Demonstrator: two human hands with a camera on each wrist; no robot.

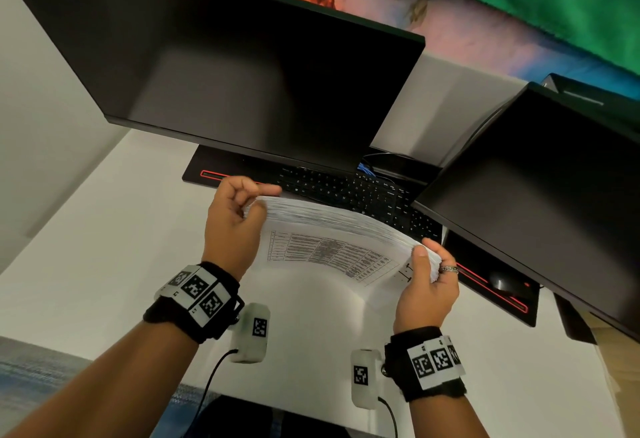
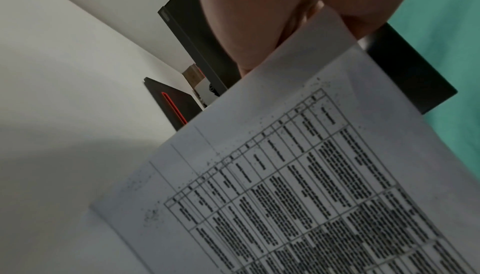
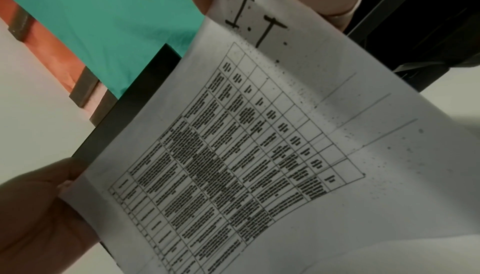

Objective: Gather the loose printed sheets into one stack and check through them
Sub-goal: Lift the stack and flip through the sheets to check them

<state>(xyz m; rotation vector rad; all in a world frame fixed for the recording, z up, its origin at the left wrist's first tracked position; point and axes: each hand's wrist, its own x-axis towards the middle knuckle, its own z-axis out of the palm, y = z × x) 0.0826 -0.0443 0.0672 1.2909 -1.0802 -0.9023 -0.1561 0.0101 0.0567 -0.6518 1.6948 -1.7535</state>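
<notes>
Fingers of both hands are gripping a thick white stack of printed sheets. Left hand and right hand are holding opposite ends, bowing it above the white surface.

You are looking at a stack of sheets whose top page is showing large handwritten marks reading like "I.I."; its printed table is staying illegibly blurred.

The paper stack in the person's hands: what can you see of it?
The stack is a thick bundle of white sheets, bowed upward and held above the white desk. The facing sheet bears a printed table of dense, unreadable text. The left hand grips its far-left corner and the right hand its right corner, where the edges fan apart.
</notes>
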